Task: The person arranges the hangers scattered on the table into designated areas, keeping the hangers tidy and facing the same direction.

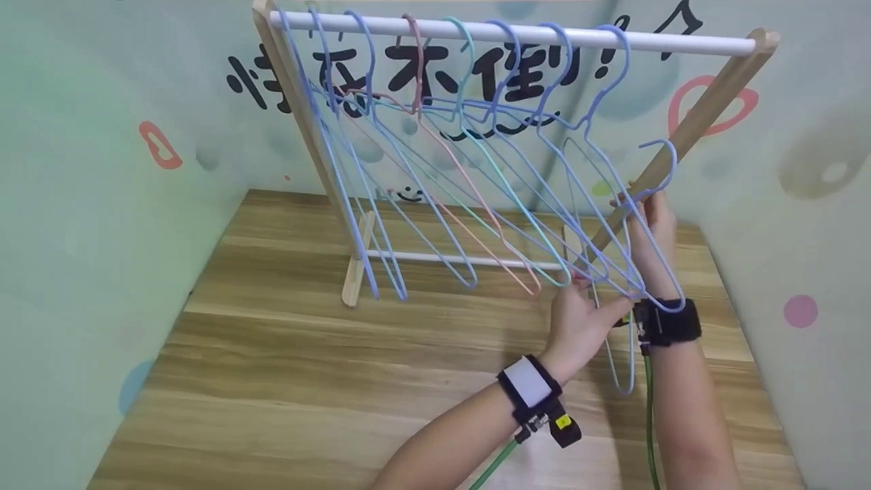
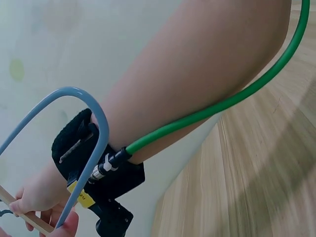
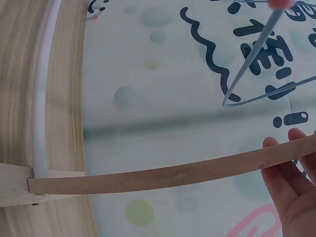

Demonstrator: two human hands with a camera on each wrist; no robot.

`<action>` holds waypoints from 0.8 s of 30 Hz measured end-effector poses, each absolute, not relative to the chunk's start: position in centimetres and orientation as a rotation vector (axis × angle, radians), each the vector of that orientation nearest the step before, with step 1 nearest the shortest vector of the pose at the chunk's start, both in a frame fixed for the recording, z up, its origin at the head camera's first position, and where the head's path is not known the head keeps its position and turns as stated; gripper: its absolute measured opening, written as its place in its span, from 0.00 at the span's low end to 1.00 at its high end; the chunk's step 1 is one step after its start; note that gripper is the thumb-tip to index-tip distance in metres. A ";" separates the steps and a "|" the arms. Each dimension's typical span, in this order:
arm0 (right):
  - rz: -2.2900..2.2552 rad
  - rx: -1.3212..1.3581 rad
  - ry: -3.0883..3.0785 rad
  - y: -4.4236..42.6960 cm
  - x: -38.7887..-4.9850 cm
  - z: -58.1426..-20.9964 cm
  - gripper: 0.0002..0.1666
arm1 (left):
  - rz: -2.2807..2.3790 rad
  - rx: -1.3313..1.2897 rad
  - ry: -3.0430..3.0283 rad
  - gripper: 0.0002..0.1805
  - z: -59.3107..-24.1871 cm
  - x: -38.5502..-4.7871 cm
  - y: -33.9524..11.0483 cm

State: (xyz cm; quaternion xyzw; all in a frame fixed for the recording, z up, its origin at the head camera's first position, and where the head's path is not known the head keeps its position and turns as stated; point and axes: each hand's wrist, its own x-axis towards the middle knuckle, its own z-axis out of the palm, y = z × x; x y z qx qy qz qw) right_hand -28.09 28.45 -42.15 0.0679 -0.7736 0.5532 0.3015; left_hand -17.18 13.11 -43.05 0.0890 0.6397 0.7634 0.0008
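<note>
My left hand (image 1: 582, 323) pinches a loose blue hanger (image 1: 665, 262) by its lower part, near the rack's right side; its thumb shows against the hanger in the left wrist view. The hanger's hook points upward, below the top rail and off it. Behind that hanger, my right hand (image 1: 653, 224) grips the wooden side post (image 3: 148, 181) of the clothes rack, fingers on one side and thumb on the other. Several blue hangers (image 1: 544, 139), a pink hanger (image 1: 442, 143) and a teal hanger (image 1: 500, 173) hang from the white top rail (image 1: 653, 42).
The rack stands on a wood-grain tabletop (image 1: 286, 388), its lower white bar (image 1: 463, 259) joining the two feet. A patterned wall (image 1: 803, 224) with black lettering rises close behind. Green cables (image 2: 212, 111) run from both wrist straps.
</note>
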 end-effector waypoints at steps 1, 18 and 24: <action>1.492 0.188 -2.035 28.5 -28.1 -42.2 0.15 | 2.410 0.276 1.985 0.28 -43.0 -17.0 13.2; 1.602 0.129 -2.028 27.9 -27.8 -41.2 0.12 | 2.437 0.350 1.864 0.27 -42.3 -14.2 15.1; 1.528 0.073 -2.179 28.5 -27.3 -41.3 0.18 | 2.486 0.340 1.643 0.24 -41.1 -12.4 15.9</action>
